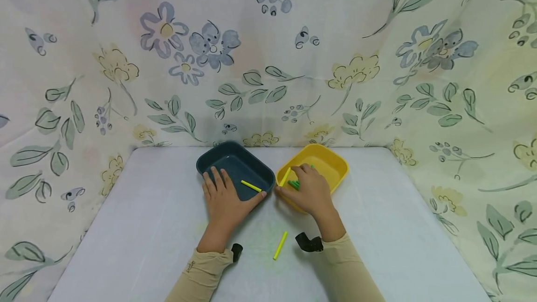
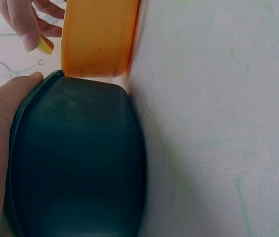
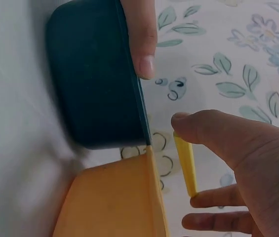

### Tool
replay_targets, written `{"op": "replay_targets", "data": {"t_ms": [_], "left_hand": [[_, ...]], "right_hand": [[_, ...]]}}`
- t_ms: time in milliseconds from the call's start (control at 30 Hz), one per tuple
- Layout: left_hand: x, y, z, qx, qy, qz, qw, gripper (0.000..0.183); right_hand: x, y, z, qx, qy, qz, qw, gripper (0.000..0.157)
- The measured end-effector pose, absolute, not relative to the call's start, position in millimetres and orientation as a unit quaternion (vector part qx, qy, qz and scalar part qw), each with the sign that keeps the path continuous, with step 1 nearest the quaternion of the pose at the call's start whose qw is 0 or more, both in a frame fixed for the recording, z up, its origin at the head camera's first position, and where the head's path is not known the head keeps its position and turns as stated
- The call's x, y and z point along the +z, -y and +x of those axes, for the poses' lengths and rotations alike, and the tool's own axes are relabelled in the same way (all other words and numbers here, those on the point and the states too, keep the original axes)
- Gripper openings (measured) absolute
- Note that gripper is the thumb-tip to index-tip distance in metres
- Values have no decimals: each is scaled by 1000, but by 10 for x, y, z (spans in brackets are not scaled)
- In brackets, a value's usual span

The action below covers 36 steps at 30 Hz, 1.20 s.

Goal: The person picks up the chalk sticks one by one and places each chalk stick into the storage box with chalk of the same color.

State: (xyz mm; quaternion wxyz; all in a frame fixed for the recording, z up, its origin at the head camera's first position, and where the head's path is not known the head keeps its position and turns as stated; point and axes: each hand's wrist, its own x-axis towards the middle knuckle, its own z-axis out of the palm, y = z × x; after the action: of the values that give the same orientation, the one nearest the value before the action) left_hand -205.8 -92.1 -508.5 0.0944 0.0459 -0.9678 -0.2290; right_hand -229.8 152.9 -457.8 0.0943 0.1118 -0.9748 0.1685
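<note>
A dark teal tray (image 1: 251,169) stands next to a yellow tray (image 1: 337,171), their near corners close together. My left hand (image 1: 224,202) rests over the teal tray with its fingers spread and its thumb on the rim. Inside that tray lies a yellow stick (image 1: 251,186). Above the yellow tray's left side, my right hand (image 1: 310,190) pinches another yellow stick (image 3: 185,165) between thumb and a fingertip. Several green sticks (image 1: 294,184) lie in the yellow tray, partly hidden by the right hand.
On the white tabletop (image 1: 138,227), a third yellow stick (image 1: 280,245) lies between the forearms. A floral cloth (image 1: 260,59) hangs behind the table. Black wrist-worn pieces (image 1: 309,242) stick out beside the sleeves. Faint green marks show on the table surface.
</note>
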Motion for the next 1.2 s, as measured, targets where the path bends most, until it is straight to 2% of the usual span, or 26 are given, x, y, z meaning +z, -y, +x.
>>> {"op": "replay_targets", "data": {"t_ms": [967,1200], "left_hand": [[-5055,917,-2036,-226,967,42,109,149],[-5055,919,-2039,-231,966,42,105,151]], "right_hand": [[-4624,-1280,-2458,108,981,127,99,84],[-4611,-1243,-2504,128,970,167,119,83]]}}
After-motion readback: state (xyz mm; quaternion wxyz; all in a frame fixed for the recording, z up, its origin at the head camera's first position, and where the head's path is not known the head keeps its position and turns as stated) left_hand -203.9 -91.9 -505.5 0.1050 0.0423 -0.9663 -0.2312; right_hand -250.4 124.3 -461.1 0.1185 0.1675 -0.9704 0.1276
